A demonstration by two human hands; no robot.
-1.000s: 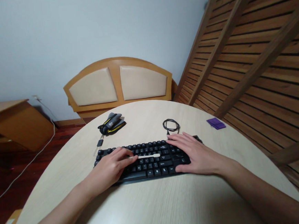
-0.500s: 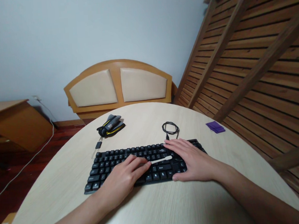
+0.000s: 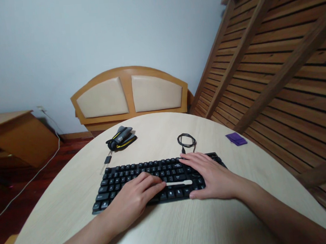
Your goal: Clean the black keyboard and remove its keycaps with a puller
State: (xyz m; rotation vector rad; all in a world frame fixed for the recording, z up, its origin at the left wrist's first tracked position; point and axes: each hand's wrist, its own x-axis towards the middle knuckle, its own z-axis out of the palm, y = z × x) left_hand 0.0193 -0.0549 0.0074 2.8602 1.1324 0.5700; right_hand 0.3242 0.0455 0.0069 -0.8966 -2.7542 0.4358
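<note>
At lower centre, the left hand (image 3: 139,193) pinches a white stick (image 3: 180,182) over a black keyboard (image 3: 167,172); the right hand (image 3: 214,177) rests, fingers spread wide, across its right end.

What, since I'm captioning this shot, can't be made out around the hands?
Head view: white stick, its held end hidden by the left hand.
Head view: black keyboard, some keys hidden by the right hand.
Head view: much of the keyboard's lettering, too small to read.
Head view: left forearm, its elbow end cut off by the bottom edge.
</note>
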